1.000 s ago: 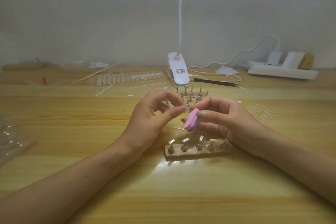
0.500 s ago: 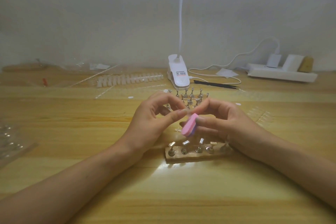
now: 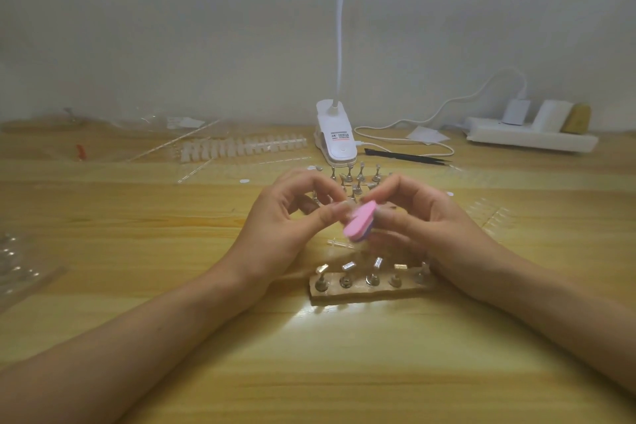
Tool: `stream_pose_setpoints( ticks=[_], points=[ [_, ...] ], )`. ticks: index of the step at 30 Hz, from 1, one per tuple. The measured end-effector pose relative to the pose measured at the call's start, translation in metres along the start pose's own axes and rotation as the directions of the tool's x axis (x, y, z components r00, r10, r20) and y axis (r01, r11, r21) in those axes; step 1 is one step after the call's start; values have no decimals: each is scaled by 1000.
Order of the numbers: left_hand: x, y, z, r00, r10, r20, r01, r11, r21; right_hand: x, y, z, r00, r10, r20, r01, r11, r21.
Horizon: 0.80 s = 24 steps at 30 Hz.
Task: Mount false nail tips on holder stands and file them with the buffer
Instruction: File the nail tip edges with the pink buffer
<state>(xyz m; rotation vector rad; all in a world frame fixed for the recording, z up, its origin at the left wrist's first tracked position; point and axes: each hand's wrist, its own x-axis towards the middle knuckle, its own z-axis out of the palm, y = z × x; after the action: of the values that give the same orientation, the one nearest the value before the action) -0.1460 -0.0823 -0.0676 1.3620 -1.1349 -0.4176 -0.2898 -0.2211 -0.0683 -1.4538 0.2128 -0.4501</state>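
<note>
The right hand (image 3: 425, 229) gripped an oval pink buffer (image 3: 359, 226) against a clear false nail tip (image 3: 346, 210) pinched between thumb and forefinger of the left hand (image 3: 284, 229). Metal holder stands (image 3: 373, 272) stood below on a wooden base (image 3: 406, 291).

One pink buffer (image 3: 359, 225), five holder stands (image 3: 372, 277) on one wooden base (image 3: 361, 293), one clip lamp (image 3: 339, 141), one power strip (image 3: 530, 140), one pair of black tweezers (image 3: 406, 157).
</note>
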Motion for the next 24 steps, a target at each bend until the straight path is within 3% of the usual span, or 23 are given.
stream_pose_setpoints(
  ticks=[2, 6, 9, 12, 16, 19, 22, 24],
  points=[
    [0, 0, 0, 1000, 1, -1, -1, 1000, 11, 1, -1, -2, 996, -17, -93, 23, 997, 69],
    [0, -1, 0, 1000, 5, 2, -5, 1000, 12, 0, 1, -1, 1000, 10, 24, -10, 1000, -7],
    [0, -2, -1, 1000, 2, -5, -2, 1000, 29, -1, 0, -2, 997, -1, -71, 5, 998, 60],
    [0, -2, -1, 1000, 10, 8, -10, 999, 38, -1, 0, 0, 999, 13, 50, -12, 1000, -25],
    [0, -2, -1, 1000, 20, 11, -21, 999, 48, 1, 0, -1, 996, -8, -91, 13, 998, 58],
    [1, -2, -1, 1000, 25, 14, -26, 999, 44, 0, 0, 0, 1000, 12, 8, -12, 1000, -10],
    [0, -4, 0, 1000, 27, 6, -27, 998, 56, 0, 1, -2, 998, 7, -65, -3, 998, 61],
    [1, -4, -1, 999, 40, 8, -40, 997, 63, 0, -1, -3, 1000, 27, 10, -27, 999, 33]
  ],
)
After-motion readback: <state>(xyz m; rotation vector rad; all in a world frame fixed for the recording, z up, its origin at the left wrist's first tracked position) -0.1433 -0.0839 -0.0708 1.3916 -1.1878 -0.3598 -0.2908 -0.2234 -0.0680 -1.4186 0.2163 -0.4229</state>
